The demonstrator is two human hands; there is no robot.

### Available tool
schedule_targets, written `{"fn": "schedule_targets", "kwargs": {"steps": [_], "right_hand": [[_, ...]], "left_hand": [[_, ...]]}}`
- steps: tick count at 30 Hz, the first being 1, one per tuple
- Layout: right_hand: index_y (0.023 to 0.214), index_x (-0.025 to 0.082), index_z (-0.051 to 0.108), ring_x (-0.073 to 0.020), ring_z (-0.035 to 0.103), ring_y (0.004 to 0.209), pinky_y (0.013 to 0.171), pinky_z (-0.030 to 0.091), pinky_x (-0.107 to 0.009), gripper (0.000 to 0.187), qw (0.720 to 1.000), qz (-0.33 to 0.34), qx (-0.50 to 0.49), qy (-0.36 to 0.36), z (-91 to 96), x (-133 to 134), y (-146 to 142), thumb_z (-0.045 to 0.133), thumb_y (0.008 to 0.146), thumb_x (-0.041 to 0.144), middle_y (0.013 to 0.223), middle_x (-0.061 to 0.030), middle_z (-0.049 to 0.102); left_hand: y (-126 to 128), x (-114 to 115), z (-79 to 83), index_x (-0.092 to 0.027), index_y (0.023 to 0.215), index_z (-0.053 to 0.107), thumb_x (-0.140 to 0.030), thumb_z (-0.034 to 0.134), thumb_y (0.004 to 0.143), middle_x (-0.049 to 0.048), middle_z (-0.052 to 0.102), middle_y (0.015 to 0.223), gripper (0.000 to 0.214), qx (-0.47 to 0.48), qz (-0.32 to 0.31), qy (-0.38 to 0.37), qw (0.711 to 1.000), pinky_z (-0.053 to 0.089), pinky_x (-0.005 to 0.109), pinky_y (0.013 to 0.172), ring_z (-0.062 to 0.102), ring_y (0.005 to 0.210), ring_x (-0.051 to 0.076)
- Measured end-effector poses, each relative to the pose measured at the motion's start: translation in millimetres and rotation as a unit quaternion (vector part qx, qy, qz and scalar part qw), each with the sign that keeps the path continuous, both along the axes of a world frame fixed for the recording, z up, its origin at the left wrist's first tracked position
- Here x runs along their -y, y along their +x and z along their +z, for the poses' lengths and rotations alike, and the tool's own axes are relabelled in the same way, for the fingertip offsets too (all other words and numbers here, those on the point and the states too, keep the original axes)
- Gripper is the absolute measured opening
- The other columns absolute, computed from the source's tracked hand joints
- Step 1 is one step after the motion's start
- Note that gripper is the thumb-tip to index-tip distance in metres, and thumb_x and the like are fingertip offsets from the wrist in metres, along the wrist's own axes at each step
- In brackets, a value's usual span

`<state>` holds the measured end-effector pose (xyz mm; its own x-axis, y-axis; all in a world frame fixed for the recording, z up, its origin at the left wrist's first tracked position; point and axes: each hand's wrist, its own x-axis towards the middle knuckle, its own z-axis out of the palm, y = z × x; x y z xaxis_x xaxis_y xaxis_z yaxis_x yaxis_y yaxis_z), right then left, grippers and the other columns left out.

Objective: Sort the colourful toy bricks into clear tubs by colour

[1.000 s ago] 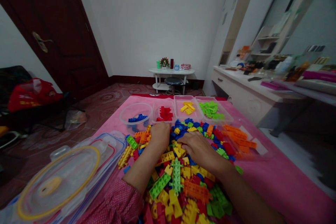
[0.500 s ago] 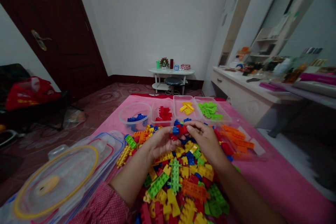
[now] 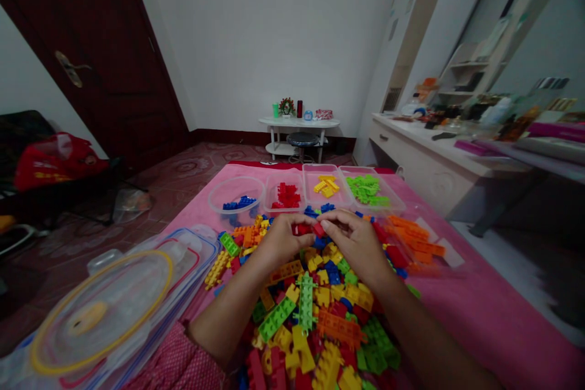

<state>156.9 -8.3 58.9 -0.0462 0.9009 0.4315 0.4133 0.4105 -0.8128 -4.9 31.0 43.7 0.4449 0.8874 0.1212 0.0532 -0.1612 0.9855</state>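
Above the far part of a mixed heap of toy building bricks [image 3: 322,295], my two hands meet. My left hand [image 3: 284,239] is closed, its fingers curled round a red brick [image 3: 302,229]. Between the thumb and fingers of my right hand [image 3: 354,244] is a red piece [image 3: 319,230], close against the left fingertips. I cannot tell whether the two red parts are joined, since the fingers cover much of them. Below the hands lie yellow, green, blue, orange and red bricks.
Beyond the heap stand clear tubs of sorted bricks: a round blue one [image 3: 214,200], a red one [image 3: 270,202], a yellow one [image 3: 308,180] and a green one [image 3: 397,200]. Orange bricks [image 3: 414,237] lie in a container at right. Stacked lids [image 3: 128,298] lie at left on the pink cloth [image 3: 493,311].
The blue brick that showed at my left fingertips is out of sight. My left hand has turned and closed in, and red now shows between both hands.
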Motion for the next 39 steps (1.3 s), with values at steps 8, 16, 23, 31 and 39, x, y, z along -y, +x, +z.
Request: {"fn": "schedule_targets", "kwargs": {"steps": [8,16,23,31,39], "right_hand": [[0.088,0.019,0.066,-0.0160,0.061,0.080,0.072,0.047,-0.027,0.012,1.000,-0.010,-0.001,0.023,-3.7,-2,-1,0.056,0.084,0.023,0.086,-0.0032,0.065],[0.078,0.019,0.067,-0.0163,0.060,0.084,0.078,0.045,-0.029,0.019,0.996,-0.002,0.053,0.072,3.0,3,-3,0.050,0.088,0.021,0.084,-0.0036,0.065],[0.082,0.018,0.068,-0.0174,0.061,0.083,0.077,0.046,-0.030,0.015,0.993,-0.067,0.060,0.075,7.8,-6,15,0.053,0.084,0.023,0.085,-0.0040,0.068],[0.090,0.016,0.069,-0.0185,0.064,0.079,0.073,0.049,-0.031,0.021,0.976,-0.195,0.043,0.087,27.6,-13,63,0.056,0.077,0.027,0.090,-0.0068,0.070],[0.088,0.018,0.070,-0.0160,0.061,0.067,0.060,0.045,-0.025,0.021,0.980,-0.027,0.181,-0.078,24.9,-10,73,0.057,0.073,0.023,0.079,-0.0027,0.070]], "left_hand": [[7,8,7.5,-0.011,0.091,0.066,-0.015,0.069,0.061,-0.0006,0.060,0.075,0.030,0.031,-0.039,-0.028,0.998,0.038,0.018,0.058,0.049,0.062,0.008],[4,14,14.9,-0.012,0.111,0.062,-0.033,0.075,0.065,0.0009,0.060,0.070,0.052,0.061,-0.040,-0.158,0.985,0.035,0.015,0.043,0.052,0.054,0.008],[-9,-49,21.8,-0.011,0.112,0.060,-0.018,0.072,0.068,0.0059,0.065,0.084,0.046,0.121,0.168,-0.111,0.972,0.049,0.022,0.067,0.060,0.067,0.010],[-4,-60,26.0,-0.012,0.114,0.064,-0.020,0.062,0.075,0.0168,0.052,0.130,0.040,-0.286,0.224,0.258,0.895,0.032,0.042,0.107,0.044,0.126,0.029],[4,-3,2.0,-0.022,0.110,0.068,-0.029,0.070,0.072,0.0089,0.061,0.120,0.038,-0.314,-0.071,0.277,0.905,0.041,0.036,0.099,0.054,0.114,0.025]]}}
